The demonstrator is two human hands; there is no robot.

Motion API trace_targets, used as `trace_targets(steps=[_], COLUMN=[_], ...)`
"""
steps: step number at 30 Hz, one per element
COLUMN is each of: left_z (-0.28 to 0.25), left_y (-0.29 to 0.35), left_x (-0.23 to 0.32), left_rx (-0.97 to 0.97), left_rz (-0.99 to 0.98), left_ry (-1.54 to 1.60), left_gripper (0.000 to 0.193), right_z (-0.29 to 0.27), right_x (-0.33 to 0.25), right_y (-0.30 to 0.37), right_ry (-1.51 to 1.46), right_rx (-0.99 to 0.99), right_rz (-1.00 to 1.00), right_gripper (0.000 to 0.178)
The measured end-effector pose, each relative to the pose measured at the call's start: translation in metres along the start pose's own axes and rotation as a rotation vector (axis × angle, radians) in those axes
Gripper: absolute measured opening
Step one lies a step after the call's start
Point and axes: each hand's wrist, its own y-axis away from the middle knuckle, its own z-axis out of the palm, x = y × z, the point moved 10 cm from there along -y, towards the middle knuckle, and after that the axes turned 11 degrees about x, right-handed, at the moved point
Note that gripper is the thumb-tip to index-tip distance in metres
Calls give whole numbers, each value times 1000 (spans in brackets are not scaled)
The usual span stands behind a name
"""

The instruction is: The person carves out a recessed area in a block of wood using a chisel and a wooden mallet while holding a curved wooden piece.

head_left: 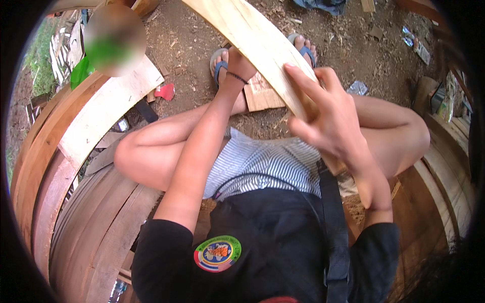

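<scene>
A long, pale, curved wooden board (pixel 247 35) slants from the top edge down toward my lap. My left hand (pixel 240 65), with a dark bracelet at its wrist, grips the board's left edge; its fingers are hidden behind the wood. Over the lower part of the board is my right hand (pixel 328 113), its fingers spread and slightly blurred. The index finger stretches along the board's face and the thumb is apart from it. Whether the right palm presses on the wood cannot be seen.
A flat wood block (pixel 262 96) lies on the dirt floor between my sandalled feet. Curved boards (pixel 108 108) are stacked at my left, and more curved pieces (pixel 447 151) stand at my right. Near the upper left is a blurred person (pixel 113 43). Wood chips and scraps litter the ground.
</scene>
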Motion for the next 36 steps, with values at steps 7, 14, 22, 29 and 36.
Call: trace_targets(steps=[7,14,22,29,36], left_z=[2,8,-39,-4,10], left_y=[-4,-40,-93,-33,-14], left_x=[47,55,61,79,89], left_rx=[4,101,1,46,68], left_rz=[382,88,-147,228,283], left_ry=[-505,-408,-127,-558,-527], left_gripper=[20,18,29,28,26], right_z=[27,-17,-30,-21,-16], right_x=[18,64,82,49,47], right_y=[6,1,14,5,7], right_ry=[121,-499,-603,-565,-444], right_rx=[-161,207,302,279,226], right_rz=[7,343,411,199,207], right_gripper=[82,86,88,89,88])
